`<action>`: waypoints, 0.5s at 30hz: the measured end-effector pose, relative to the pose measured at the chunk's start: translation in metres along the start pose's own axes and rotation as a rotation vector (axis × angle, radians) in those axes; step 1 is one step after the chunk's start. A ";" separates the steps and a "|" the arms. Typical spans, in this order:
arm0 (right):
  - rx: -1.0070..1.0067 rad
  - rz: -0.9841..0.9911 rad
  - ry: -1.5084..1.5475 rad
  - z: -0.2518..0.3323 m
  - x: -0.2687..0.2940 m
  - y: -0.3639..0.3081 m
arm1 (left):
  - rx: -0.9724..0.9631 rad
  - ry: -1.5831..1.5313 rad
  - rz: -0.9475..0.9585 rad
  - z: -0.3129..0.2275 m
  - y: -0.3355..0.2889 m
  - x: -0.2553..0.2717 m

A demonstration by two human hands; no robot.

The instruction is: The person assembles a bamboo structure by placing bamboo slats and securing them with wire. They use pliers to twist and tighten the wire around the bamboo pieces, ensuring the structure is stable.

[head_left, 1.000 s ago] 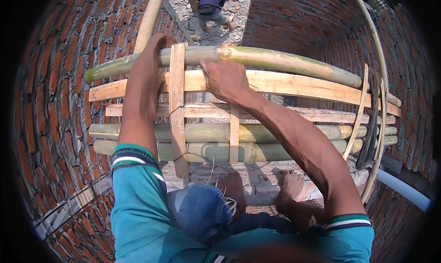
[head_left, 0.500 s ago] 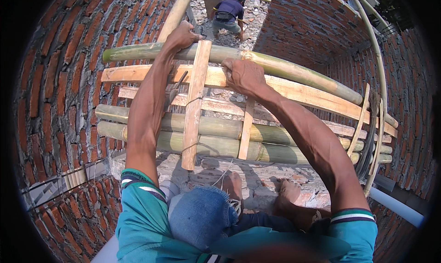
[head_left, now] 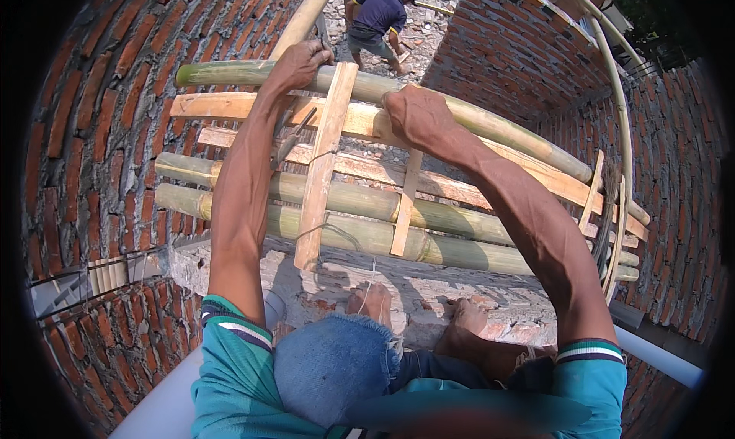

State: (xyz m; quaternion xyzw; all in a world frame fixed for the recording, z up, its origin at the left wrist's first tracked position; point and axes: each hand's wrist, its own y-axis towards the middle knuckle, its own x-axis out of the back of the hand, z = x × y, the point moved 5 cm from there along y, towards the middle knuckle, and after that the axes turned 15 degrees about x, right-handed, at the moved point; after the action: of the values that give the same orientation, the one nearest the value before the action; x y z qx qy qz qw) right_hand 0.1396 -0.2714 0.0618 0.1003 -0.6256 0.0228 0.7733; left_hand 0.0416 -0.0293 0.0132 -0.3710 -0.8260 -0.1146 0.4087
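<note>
My left hand (head_left: 305, 65) is closed over the far green bamboo pole (head_left: 360, 85), left of an upright wooden slat (head_left: 329, 159). Right of that slat, my right hand (head_left: 417, 116) is curled against the same pole; its fingertips are partly hidden. Nearer me run a long pale plank (head_left: 230, 106), a narrower plank (head_left: 367, 167) and two more bamboo poles (head_left: 352, 236). Wire ties cross the slat, and a shorter slat (head_left: 406, 209) stands to its right. Beside my left forearm is a dark metal tool (head_left: 292, 140), partly hidden, its kind unclear.
My bare feet (head_left: 463, 324) rest on a rough brick ledge (head_left: 490, 309). Brick walls (head_left: 99, 94) rise at both sides. Far below, a person (head_left: 377, 21) bends over rubble. A slanted bamboo pole (head_left: 306, 14) stands beyond my left hand; dark wire strands (head_left: 605, 224) hang at right.
My right hand has shifted slightly right and up along the far pole. My left hand stays at the pole. The view has tilted a little, and the person below has moved slightly.
</note>
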 end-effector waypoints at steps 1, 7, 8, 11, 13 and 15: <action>0.035 -0.030 0.003 0.004 -0.001 0.003 | -0.049 -0.053 -0.003 -0.002 -0.008 0.004; 0.147 -0.068 -0.109 0.019 -0.004 0.032 | -0.446 0.100 -0.244 -0.038 -0.051 0.015; 0.135 -0.036 -0.129 0.017 -0.001 0.035 | -0.440 0.136 -0.264 -0.042 -0.054 0.010; 0.197 0.034 -0.174 0.009 0.018 0.036 | -0.363 0.120 -0.319 -0.045 -0.062 -0.007; 0.266 0.064 -0.205 0.007 0.030 0.036 | -0.318 0.126 -0.362 -0.043 -0.069 -0.015; 0.363 0.040 -0.204 0.009 0.041 0.034 | -0.356 0.165 -0.377 -0.045 -0.080 -0.022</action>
State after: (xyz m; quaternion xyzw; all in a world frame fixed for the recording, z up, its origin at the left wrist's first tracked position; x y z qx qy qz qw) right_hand 0.1340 -0.2434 0.1082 0.2274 -0.6880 0.1402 0.6747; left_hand 0.0207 -0.1187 0.0340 -0.2661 -0.8112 -0.3619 0.3743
